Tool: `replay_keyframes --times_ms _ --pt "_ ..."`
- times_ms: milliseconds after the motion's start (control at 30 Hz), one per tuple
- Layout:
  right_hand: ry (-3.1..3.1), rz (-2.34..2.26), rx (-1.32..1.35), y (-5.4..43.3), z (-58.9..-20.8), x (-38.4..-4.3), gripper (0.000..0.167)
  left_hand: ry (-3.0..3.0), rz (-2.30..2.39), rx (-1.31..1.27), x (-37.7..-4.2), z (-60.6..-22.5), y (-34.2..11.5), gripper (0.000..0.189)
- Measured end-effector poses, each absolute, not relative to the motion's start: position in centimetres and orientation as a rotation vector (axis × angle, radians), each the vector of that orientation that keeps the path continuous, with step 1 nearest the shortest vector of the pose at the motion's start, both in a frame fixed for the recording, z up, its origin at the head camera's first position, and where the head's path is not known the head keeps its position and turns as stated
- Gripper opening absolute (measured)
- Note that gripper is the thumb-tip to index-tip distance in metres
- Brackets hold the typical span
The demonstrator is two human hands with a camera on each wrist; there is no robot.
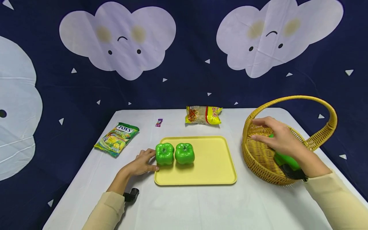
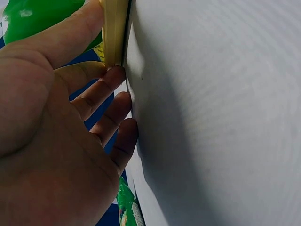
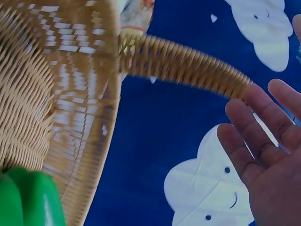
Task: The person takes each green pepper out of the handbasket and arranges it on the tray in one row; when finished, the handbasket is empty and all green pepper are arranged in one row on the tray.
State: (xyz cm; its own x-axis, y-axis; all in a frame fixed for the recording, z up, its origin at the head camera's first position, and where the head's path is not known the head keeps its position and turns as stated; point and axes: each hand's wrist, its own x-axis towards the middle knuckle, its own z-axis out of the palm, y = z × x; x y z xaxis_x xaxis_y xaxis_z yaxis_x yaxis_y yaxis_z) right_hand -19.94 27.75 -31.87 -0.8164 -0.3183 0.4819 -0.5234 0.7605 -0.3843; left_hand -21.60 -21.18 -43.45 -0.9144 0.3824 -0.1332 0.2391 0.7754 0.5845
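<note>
My left hand [image 1: 142, 162] is at the left edge of a yellow tray [image 1: 212, 159]. Its thumb and fingertips touch the rim, as the left wrist view shows up close. Two green bell peppers [image 1: 164, 154] stand upright side by side on the tray's left half, the nearer one right by my fingers. Over a wicker basket [image 1: 260, 153] on the right hovers my right hand [image 1: 277, 135], fingers loosely bent with nothing between them. Green bell pepper [image 3: 33, 197] shows inside the basket, partly hidden by my hand and wrist in the head view.
A green candy bag [image 1: 118, 139] lies at the left of the white table [image 1: 184, 204]. Behind the tray are a small purple wrapped sweet [image 1: 159, 122] and a yellow snack packet [image 1: 203, 115]. The basket's tall handle [image 1: 299, 97] arches up beside my right hand.
</note>
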Motion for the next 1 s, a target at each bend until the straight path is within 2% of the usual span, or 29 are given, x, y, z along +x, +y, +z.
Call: replay_keyframes --times_ms 300,1000 --pt "-2.678 0.764 0.474 30.1 -32.5 -21.2 0.054 2.719 0.852 0.479 -21.6 -43.6 -21.2 0.071" --pt "-2.904 0.663 0.259 34.0 -35.1 -24.4 0.078 2.719 0.861 0.476 -21.6 -43.5 -21.2 0.071"
